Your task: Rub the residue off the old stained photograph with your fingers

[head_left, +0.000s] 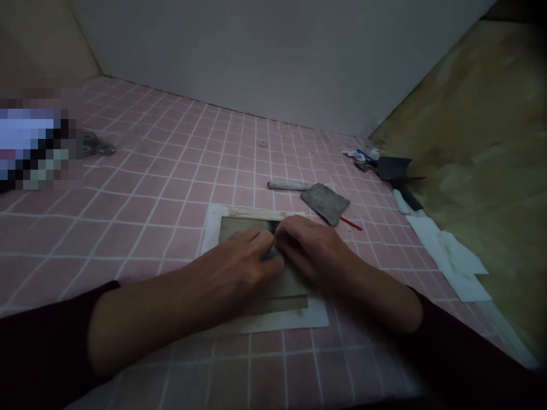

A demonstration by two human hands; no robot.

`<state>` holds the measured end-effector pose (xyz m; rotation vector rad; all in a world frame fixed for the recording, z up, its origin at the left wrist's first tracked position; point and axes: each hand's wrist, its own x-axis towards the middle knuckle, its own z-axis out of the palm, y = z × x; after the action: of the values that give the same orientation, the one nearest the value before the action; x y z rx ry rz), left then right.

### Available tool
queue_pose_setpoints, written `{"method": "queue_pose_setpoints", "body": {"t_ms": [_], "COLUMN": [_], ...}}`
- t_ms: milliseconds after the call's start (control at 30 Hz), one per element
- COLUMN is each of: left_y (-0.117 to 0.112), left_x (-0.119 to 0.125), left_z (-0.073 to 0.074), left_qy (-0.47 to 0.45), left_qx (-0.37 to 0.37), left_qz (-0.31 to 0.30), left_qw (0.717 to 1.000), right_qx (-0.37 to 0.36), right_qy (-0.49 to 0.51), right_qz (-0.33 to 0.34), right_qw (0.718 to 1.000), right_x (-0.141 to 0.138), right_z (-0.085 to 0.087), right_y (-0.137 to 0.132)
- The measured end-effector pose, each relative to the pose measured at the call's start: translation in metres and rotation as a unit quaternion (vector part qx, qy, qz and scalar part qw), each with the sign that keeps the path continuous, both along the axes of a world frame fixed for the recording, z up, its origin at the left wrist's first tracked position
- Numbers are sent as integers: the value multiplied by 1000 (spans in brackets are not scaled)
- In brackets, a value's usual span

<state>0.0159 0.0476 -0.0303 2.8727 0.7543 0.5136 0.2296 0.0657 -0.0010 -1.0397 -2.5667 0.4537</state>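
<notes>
Both of my hands rest together on a grey-brown rectangular slab (pixel 239 229) that lies on a white sheet (pixel 212 225) on the pink tiled surface. My left hand (pixel 239 265) has its fingers curled and pressed down near the slab's middle. My right hand (pixel 314 250) meets it fingertip to fingertip, also curled. Between the fingertips sits a small dark object (pixel 273 255) that I cannot make out. The hands hide most of the slab.
A grey metal rod (pixel 290 185), a grey abrasive sheet (pixel 325 202) and a thin red stick (pixel 351 223) lie just beyond. Dark sheets (pixel 393 168) and small tubes sit at the back right, white cloths (pixel 453 256) at the right. Walls close the back.
</notes>
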Motion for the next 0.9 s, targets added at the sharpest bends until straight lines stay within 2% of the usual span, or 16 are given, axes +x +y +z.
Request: {"method": "queue_pose_setpoints", "body": {"t_ms": [167,267,367,500,667,800,900], "left_y": [1,2,2,1,1,1,1], "left_x": [0,1,1,1,2,1,1], "left_z": [-1,-1,0,-2,-2,0,-1], "left_qy": [5,1,10,0,-6,15,5], "left_qx": [-1,8,10,6,6,4,6], "left_qz": [-8,0,10,1,14,8,8], "left_qw": [1000,1000,1000,1000,1000,1000,1000], "right_qx": [6,19,17,17,12,-1,5], "right_qy": [-29,-14,-53,-82,-45,-92,-93], "right_qz": [-34,-9,14,-31,6,-33,-27], "right_qw": [999,1000,998,996,999,995,995], "right_x": [8,0,0,5,-3,1,0], "right_z": [2,1,3,5,2,6,5], "right_y": [1,1,2,0,-2,-1,0]}}
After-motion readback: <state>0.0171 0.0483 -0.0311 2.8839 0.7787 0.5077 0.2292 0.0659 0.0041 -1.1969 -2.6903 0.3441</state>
